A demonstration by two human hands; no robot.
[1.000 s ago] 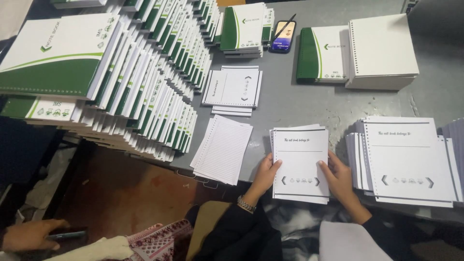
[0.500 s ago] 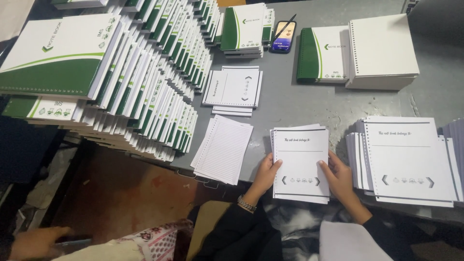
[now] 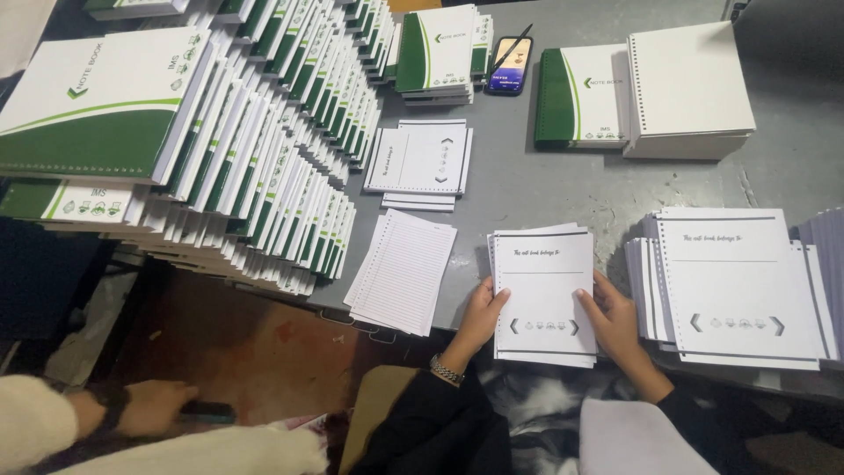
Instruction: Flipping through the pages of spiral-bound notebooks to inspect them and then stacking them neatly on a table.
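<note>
Grey table (image 3: 545, 189) fills most of the view. Biggest item: rows of green-and-white notebooks (image 3: 264, 149), overlapped like shingles, from 9 to 11 o'clock, with one large notebook lying flat on top at the left. Next, a fanned pile of printed sheets (image 3: 738, 286) at 3 o'clock, just right of the hands. At 1 o'clock, a green-cover notebook (image 3: 580, 97) touching a white page block (image 3: 690, 88); a notebook stack (image 3: 440, 53) at 12 with a phone (image 3: 510, 63) just beside it, pen lying across it. Centre: small printed stack (image 3: 420, 163), and below it a lined sheet pile (image 3: 403, 271) overhanging the table edge. Held stack (image 3: 543, 295) sits at 5 o'clock at the near edge, squared up, between both hands. Left hand (image 3: 482, 315) grips its left edge, thumb on top of the top sheet, other fingers curled under and hidden. Right hand (image 3: 611, 318) grips the right edge, thumb and forefinger lying on top, slightly apart, rest tucked below; can't tell their spread. At 7 o'clock, another person's hand (image 3: 154, 406) in a cream sleeve, closed on a dark object.
</note>
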